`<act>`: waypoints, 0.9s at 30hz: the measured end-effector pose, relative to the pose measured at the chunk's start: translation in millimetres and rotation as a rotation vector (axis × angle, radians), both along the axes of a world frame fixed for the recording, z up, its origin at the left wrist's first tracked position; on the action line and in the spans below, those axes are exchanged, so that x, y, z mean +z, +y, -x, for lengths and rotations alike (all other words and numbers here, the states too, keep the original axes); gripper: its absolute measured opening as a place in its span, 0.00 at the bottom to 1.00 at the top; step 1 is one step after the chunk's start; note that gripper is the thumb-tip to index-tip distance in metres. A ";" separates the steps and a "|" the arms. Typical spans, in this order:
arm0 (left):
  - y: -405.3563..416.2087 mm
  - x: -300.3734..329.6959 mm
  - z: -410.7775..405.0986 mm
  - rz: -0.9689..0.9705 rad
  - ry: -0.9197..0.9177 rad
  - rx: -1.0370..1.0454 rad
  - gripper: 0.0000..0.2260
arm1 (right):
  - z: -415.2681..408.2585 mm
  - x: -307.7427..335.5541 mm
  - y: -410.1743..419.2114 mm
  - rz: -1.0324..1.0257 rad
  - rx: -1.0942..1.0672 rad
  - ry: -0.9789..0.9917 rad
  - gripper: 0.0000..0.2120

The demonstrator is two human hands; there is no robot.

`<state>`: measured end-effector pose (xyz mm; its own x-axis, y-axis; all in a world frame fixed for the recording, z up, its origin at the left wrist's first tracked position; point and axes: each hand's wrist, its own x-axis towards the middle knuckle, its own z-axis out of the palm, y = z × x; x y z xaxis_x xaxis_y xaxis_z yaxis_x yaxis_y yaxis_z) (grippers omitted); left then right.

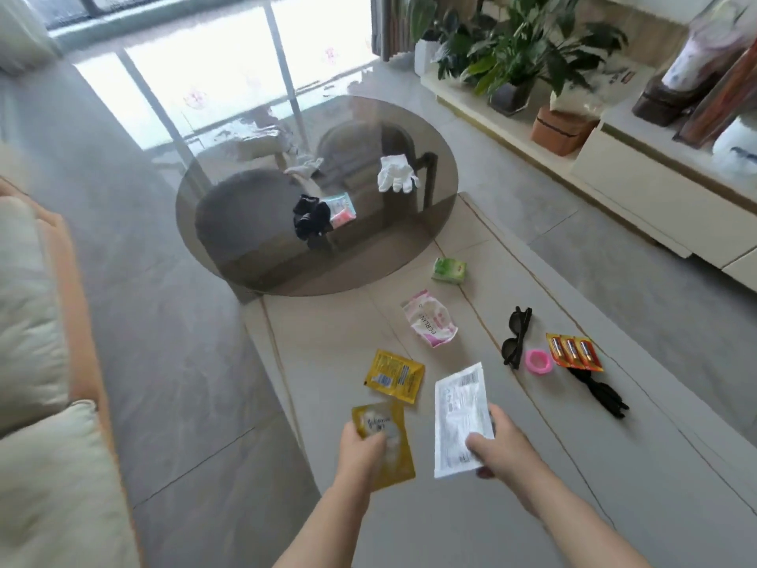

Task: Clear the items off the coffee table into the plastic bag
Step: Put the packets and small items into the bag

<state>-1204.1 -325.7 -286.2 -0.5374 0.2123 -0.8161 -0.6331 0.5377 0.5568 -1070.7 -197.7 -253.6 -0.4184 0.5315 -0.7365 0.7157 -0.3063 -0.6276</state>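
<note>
From my head camera, my left hand (362, 446) grips a yellow sachet (387, 442) near its lower half, fingers curled round it. My right hand (497, 446) pinches a white packet (461, 420), thumb on top and fingers beneath. Both look lifted just above the near end of the pale worktop (327, 334).

On that worktop lie a second yellow sachet (394, 375), a pink wipes pack (430, 323), a green tissue pack (449, 271), black sunglasses (517, 337) with a pink ring (540, 361) just beside them, a card of batteries (574, 351) and a black hair tie (602, 393). Further off, the round glass top (245, 190) carries a white glove (395, 174), a black scrunchie (311, 221) touching a small pink pack (342, 209), and a crumpled white scrap (304, 166).

I see no plastic bag anywhere in this view, which is the main risk: with both hands full I judge I have no free hand to open one, so a flat, slippery packet could slide out while I fumble. The ring could roll off the worktop if I nudge it.
</note>
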 end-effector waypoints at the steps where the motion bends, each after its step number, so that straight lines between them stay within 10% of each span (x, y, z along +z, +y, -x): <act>1: -12.0 13.4 4.9 -0.006 0.012 0.029 0.09 | 7.1 12.0 -7.3 0.000 0.034 0.017 0.17; 11: -195.2 94.8 70.8 -0.051 0.188 0.432 0.25 | 104.8 117.1 -139.7 0.024 0.431 0.200 0.19; 21: -449.5 189.6 83.0 0.061 0.276 1.085 0.16 | 208.2 161.2 -368.2 0.128 0.859 0.289 0.06; 27: -565.1 172.4 93.2 0.071 0.299 1.237 0.19 | 238.5 154.6 -495.8 0.198 1.007 0.197 0.15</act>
